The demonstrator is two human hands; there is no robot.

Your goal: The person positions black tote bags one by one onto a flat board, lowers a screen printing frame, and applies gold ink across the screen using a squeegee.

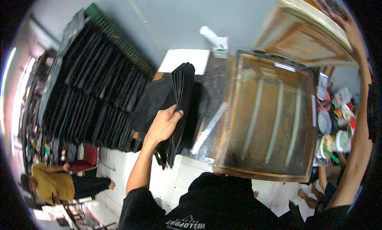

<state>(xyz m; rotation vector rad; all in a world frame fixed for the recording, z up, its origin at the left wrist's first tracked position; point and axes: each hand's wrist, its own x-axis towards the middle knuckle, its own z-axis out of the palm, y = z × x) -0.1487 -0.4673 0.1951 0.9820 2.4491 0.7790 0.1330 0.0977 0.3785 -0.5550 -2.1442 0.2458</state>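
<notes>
My left hand (165, 124) is closed round a bundle of thin black cloth pieces (179, 90), its thumb over their edges. The folded layers fan out at the top and hang loose below the hand. Directly behind the bundle lies more black cloth (153, 100). My right hand (345, 25) is stretched far up at the right, beside the raised wooden printing screen (306, 39). Its fingers bend at a dark, blurred bundle with yellow parts (318, 3); what exactly they grip is unclear. In front of me lies a second wood-framed screen (262, 122), with pale strips running along it.
Black cloth stacks (95, 78) fill the left side. A white sheet (185, 58), a metal ruler (209, 128) and a small box (221, 48) lie on the table. Tubs (342, 140) crowd the right. A person in an olive shirt (51, 184) is at lower left; another's legs (310, 194) show lower right.
</notes>
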